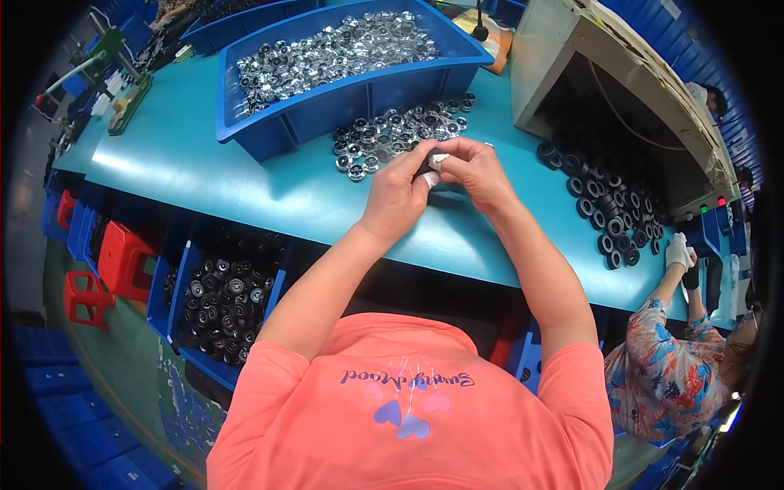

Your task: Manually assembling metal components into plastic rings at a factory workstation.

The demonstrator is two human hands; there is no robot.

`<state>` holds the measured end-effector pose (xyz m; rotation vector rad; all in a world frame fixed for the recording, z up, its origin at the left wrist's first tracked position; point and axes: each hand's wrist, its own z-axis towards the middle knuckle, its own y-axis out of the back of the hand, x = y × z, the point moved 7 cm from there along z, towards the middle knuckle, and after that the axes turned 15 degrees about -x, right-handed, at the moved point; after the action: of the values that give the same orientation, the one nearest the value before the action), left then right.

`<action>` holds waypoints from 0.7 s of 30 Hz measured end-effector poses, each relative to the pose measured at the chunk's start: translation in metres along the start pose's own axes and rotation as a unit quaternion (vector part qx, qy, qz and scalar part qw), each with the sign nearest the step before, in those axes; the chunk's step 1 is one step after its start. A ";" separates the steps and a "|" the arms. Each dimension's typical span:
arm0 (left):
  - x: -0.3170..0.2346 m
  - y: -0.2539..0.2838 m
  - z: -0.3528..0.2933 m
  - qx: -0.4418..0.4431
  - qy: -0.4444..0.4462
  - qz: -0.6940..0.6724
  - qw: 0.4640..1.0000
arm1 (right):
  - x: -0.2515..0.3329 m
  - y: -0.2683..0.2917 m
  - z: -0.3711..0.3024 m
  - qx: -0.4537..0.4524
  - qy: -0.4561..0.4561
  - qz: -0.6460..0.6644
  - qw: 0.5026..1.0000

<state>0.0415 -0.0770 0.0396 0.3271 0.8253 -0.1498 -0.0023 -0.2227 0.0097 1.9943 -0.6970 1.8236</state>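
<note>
My left hand [395, 194] and my right hand [480, 174] meet over the front half of the table, fingers closed together around a small black part [424, 167]. Most of that part is hidden by the fingers; it may be a ring like those at the right. White tape wraps both thumbs. Just beyond my hands lies a loose pile of clear, shiny wheel hubs [378, 140] with dark centres. Behind them stands a blue bin [347, 104] heaped with more of the same hubs. Several black rings [606, 219] are spread on the table to my right.
A beige machine housing [543, 61] with a dark opening stands at the back right of the teal table [204, 184]. Below the table's left edge, a blue bin [214, 369] holds black wheels. Red stools [126, 261] stand left. A co-worker's gloved hand [678, 251] is at the right.
</note>
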 end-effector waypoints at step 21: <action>0.002 0.024 -0.001 -0.041 0.109 -0.112 0.987 | 0.030 0.025 0.002 0.041 0.067 -0.124 0.989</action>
<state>0.0488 -0.0538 0.0427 0.1740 1.0821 -0.2937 -0.0132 -0.2476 0.0372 1.8886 -0.3231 1.8392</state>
